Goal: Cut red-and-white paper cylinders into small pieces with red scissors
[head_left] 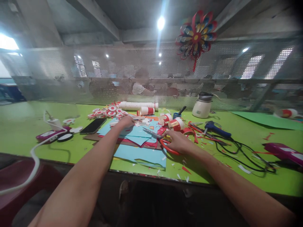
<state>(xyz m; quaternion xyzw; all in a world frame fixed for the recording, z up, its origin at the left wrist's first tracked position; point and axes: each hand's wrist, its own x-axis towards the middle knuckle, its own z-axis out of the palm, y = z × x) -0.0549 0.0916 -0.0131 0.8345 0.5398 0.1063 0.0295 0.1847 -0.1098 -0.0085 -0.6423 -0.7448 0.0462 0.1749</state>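
My right hand (176, 140) is closed around the orange handles of a pair of scissors (151, 133). Their blades point left over light blue paper sheets (139, 138), stacked with red and brown ones. My left hand (127, 121) is at the far part of this stack, fingers drawn together beside small white and grey paper pieces (142, 121). What those fingers hold, if anything, is too small to make out. Just beyond my right hand lie red-and-white paper cups (176, 124). Past my left hand sits a pile of red-and-white paper rounds (111, 110).
A black phone (93, 126) and a power strip (53, 134) with a white cord lie left. At right are a blue glue gun (217, 129) with black cable, a magenta object (282, 151) and a white jug (202, 106). A perforated screen (106, 72) stands behind; paper scraps litter the green table (203, 170).
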